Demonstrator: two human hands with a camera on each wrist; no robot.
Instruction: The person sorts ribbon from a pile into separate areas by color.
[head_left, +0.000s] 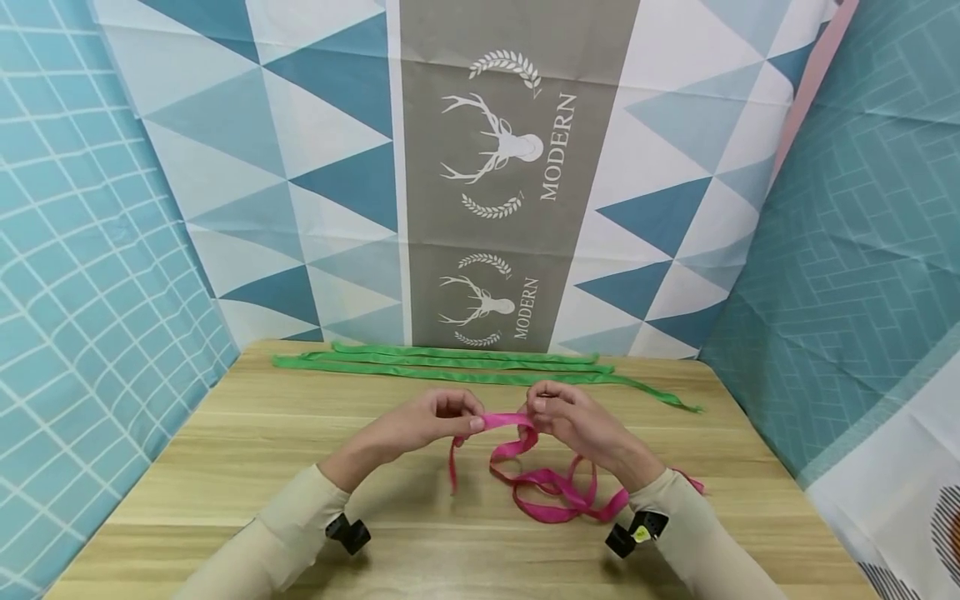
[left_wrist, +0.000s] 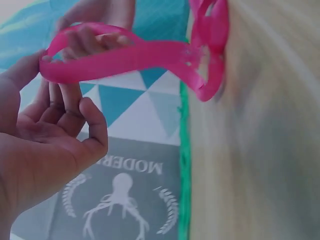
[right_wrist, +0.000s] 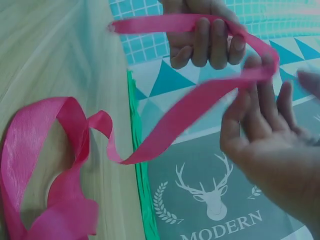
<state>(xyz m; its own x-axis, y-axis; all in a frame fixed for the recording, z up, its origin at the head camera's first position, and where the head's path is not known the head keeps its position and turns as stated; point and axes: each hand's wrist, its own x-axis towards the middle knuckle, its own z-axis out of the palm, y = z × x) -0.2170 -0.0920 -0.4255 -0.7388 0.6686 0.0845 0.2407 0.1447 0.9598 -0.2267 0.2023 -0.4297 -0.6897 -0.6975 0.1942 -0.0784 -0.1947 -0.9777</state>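
Note:
A long pink ribbon (head_left: 551, 479) runs between the two hands, part of it in loose loops on the wooden table. My left hand (head_left: 442, 417) pinches it between thumb and index finger, with a short tail hanging below. In the right wrist view the left hand (right_wrist: 200, 42) has its other fingers bent beneath the ribbon. My right hand (head_left: 573, 421) holds the ribbon a little farther along, its fingers bent at the strip. The right wrist view shows the ribbon (right_wrist: 195, 110) crossing those fingers and sloping down to the loops. A blurred thumb appears at that view's right edge.
Several green ribbons (head_left: 450, 364) lie lengthwise along the back of the wooden table (head_left: 247, 467). Behind the table hangs a patterned cloth (head_left: 337, 167) with deer heads and triangles. Blue tiled cloth (head_left: 90, 250) covers the left side, and teal cloth (head_left: 847, 292) the right.

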